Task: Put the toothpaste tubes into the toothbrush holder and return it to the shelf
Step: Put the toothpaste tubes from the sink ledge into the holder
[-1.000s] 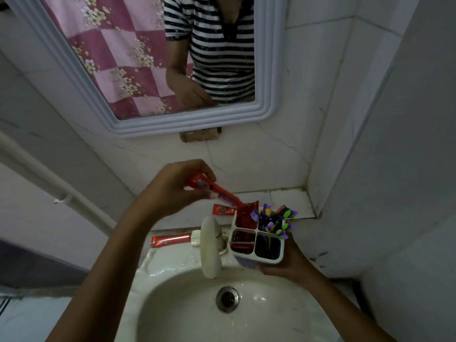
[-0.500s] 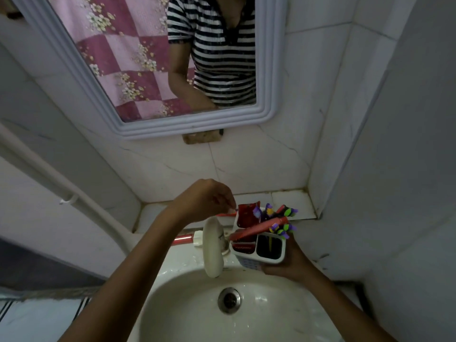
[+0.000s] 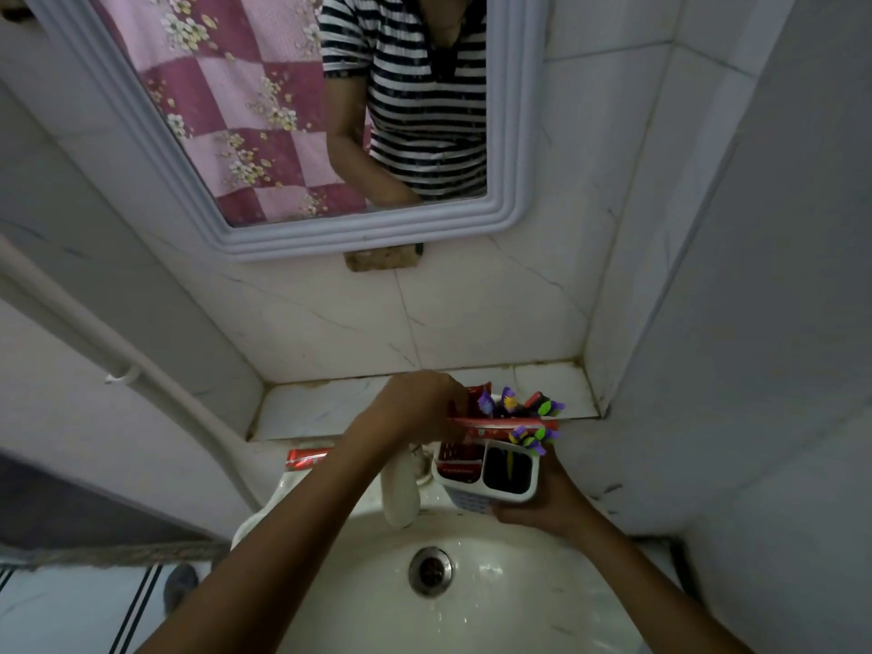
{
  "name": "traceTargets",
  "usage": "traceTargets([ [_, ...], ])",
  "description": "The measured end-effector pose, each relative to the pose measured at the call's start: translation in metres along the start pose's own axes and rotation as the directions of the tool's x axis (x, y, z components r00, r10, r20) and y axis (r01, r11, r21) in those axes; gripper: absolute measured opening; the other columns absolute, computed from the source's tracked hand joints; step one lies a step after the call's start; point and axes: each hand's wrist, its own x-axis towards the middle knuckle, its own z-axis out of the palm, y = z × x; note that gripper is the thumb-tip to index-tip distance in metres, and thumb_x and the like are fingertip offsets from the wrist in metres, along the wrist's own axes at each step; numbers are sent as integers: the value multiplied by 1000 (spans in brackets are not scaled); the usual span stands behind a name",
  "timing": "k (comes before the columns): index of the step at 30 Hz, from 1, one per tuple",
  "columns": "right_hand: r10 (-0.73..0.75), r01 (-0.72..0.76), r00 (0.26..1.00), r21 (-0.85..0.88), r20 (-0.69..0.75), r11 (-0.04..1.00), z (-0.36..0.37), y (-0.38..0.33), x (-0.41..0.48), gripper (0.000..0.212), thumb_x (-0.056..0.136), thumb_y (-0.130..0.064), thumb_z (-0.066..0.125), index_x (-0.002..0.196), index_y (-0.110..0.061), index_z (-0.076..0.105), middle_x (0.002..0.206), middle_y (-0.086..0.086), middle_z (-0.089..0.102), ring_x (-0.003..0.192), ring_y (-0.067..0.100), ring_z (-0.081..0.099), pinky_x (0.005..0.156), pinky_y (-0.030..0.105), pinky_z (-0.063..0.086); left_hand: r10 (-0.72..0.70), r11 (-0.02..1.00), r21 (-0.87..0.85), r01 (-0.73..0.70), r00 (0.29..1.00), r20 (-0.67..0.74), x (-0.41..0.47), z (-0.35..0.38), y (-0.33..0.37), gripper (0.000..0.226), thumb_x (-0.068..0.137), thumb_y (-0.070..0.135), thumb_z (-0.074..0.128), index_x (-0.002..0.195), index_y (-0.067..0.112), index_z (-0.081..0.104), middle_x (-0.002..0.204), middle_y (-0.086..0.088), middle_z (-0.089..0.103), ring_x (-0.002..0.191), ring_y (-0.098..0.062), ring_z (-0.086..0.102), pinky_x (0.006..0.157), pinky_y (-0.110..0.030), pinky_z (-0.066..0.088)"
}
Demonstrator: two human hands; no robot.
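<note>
My right hand (image 3: 547, 509) grips the white four-compartment toothbrush holder (image 3: 476, 501) from below, over the sink's back edge. Several toothbrushes (image 3: 524, 417) with purple and green heads stand in its right side. Red toothpaste fills its left compartments (image 3: 456, 461). My left hand (image 3: 417, 408) is closed at the holder's back-left corner on a red toothpaste tube (image 3: 505, 423), which lies level across the holder's top. Another red tube (image 3: 306, 457) lies on the sink rim to the left, partly hidden by my left forearm. The tiled shelf (image 3: 325, 403) runs behind the sink.
A white faucet (image 3: 400, 490) stands just left of the holder, under my left wrist. The sink basin with its drain (image 3: 429, 571) is below. A framed mirror (image 3: 368, 238) hangs above the shelf. Tiled walls close in on the right, and a white pipe (image 3: 155, 384) slopes along the left wall.
My left hand lowered from above the holder to its back-left corner. The tube on the shelf behind the holder is gone, and a tube now lies level across the top. The holder stayed put.
</note>
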Motion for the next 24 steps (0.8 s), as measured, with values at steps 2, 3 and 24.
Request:
traceTargets([
  [2, -15, 15, 1000, 2, -6, 1000, 0, -3, 0, 98, 53, -15, 90, 132, -4, 34, 122, -4, 55, 111, -16, 54, 86, 1, 45, -6, 996, -92, 2, 999, -42, -7, -10, -4, 21, 79, 39, 68, 94, 24, 69, 92, 5, 70, 85, -14, 64, 76, -36, 56],
  [3, -17, 17, 1000, 3, -10, 1000, 0, -2, 0, 100, 53, -21, 88, 133, -2, 32, 124, -4, 55, 113, -14, 55, 88, 3, 46, -11, 991, -131, 1, 997, -71, -11, -17, -7, 19, 80, 39, 69, 91, 24, 69, 89, 6, 69, 84, -13, 63, 76, -35, 56],
  [24, 1, -1, 1000, 56, -6, 998, 0, -9, -3, 122, 47, -62, 88, 136, -1, 30, 129, 3, 55, 117, -7, 56, 91, 8, 49, 76, 987, 159, -34, 961, -267, -33, -46, 10, 18, 88, 34, 60, 99, 24, 71, 96, 5, 64, 85, -13, 61, 78, -29, 46],
])
